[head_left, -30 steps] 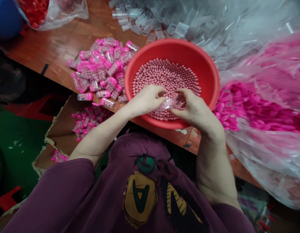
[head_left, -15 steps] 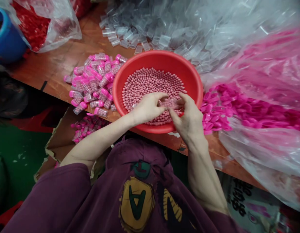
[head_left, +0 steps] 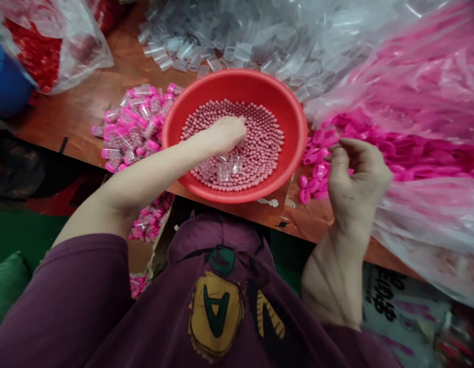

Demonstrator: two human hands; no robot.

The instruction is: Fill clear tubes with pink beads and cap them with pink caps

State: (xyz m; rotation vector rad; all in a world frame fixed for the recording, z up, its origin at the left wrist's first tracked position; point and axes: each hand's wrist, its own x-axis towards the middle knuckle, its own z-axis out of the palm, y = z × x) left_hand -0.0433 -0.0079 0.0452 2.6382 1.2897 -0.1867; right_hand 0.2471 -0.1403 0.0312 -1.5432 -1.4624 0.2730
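The person's left hand (head_left: 229, 134) is sitting low at the pink beads (head_left: 260, 145) in the red basin (head_left: 237, 198), fingers curled; can't tell what that grip is holding, if anything; some clear plastic tubes (head_left: 223, 171) are lying on the beads just beside it; the right hand (head_left: 359, 176) is hanging by the hot-pink caps (head_left: 320, 171), its grip looking narrow, contents unclear; capped, bead-filled tubes (head_left: 131, 120) are lying heaped on the wooden worktop (head_left: 81, 110) left of the basin.
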